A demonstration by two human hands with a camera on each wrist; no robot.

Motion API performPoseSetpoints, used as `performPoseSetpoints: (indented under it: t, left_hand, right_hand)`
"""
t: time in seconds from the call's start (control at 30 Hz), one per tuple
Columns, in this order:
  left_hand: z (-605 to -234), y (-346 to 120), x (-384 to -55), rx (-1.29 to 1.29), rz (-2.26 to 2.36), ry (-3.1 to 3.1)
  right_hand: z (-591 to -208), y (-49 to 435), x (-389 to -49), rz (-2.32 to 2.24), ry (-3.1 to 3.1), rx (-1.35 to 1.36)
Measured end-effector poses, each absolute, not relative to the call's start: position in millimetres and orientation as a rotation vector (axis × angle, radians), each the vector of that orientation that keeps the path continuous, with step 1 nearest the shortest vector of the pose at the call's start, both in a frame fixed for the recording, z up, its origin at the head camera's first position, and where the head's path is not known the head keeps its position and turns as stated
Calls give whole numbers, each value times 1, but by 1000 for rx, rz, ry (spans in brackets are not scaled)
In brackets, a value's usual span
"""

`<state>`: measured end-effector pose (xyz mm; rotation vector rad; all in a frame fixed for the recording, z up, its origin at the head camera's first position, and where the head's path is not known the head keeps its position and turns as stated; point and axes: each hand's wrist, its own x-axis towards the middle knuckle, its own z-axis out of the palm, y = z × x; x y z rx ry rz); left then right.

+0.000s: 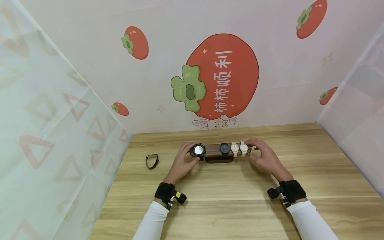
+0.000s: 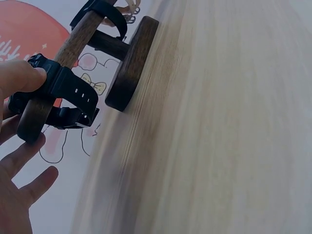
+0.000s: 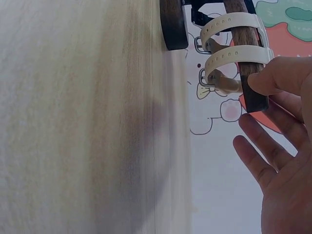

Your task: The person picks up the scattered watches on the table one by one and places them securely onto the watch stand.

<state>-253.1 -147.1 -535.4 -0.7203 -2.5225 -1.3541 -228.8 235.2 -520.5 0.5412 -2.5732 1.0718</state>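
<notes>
A dark wooden T-shaped watch stand [image 1: 212, 150] stands upright on the table, its crossbar raised above a short base [image 2: 134, 63]. My left hand [image 1: 182, 162] holds the bar's left end, where a large black watch [image 1: 198, 150] is strapped; in the left wrist view the thumb lies on this watch. My right hand [image 1: 268, 161] grips the bar's right end [image 3: 254, 95], thumb on one side and fingers on the other. A dark-faced watch [image 1: 224, 148] sits right of the middle. Two cream watches [image 1: 235, 148] are strapped next to it, nearest my right hand.
A thin dark-strapped watch [image 1: 152, 161] rests by itself on the wooden table [image 1: 210, 213], left of my left hand. Behind the table rises a wall sheet [image 1: 162, 76] printed with persimmons. Pale sheets [image 1: 60, 133] close off both sides.
</notes>
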Motion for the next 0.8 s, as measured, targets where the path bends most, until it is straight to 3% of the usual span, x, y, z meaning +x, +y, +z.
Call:
performPoseSetpoints:
  t: [0.8]
  left_hand:
    - [-526, -117, -257, -785, -1057, -2612]
  right_hand:
    - [-523, 239, -230, 1053, -2571, 564]
